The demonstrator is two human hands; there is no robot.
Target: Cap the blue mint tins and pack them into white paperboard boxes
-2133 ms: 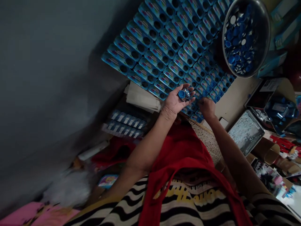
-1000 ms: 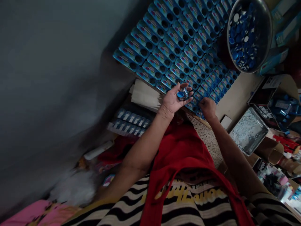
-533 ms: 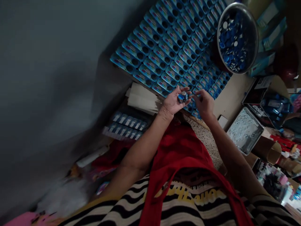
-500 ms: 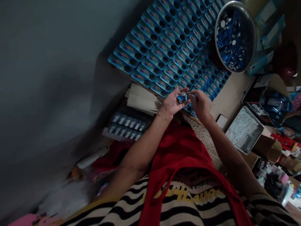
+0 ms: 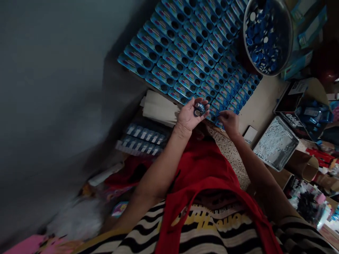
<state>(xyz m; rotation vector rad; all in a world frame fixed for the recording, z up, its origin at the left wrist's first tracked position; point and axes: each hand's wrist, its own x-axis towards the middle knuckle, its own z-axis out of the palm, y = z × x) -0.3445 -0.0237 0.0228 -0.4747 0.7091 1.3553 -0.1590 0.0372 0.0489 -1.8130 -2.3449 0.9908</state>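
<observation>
Above the table's near edge, left hand (image 5: 194,114): palm up, fingers apart, cupping small blue-and-silver caps (image 5: 200,108).
Right hand (image 5: 229,121): just beside, fingers curled over the packs (image 5: 197,77); cannot tell whether fully closed or pinching anything.
Packs: blue, laid in slanting rows across the table (image 5: 255,107).
Metal bowl (image 5: 290,33): beyond right hand, full of caps.
Metal tray (image 5: 285,150): scattered with pale bits.

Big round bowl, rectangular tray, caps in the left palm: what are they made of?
Bowl: probably steel, smooth, from its grey sheen and bright rim.
Tray: likely bare metal, shiny, going by the silvery reflections; steel or aluminium unclear.
Caps: silvery, glossy outside with sharp highlights; metal or metallised plastic, can't tell which.
</observation>
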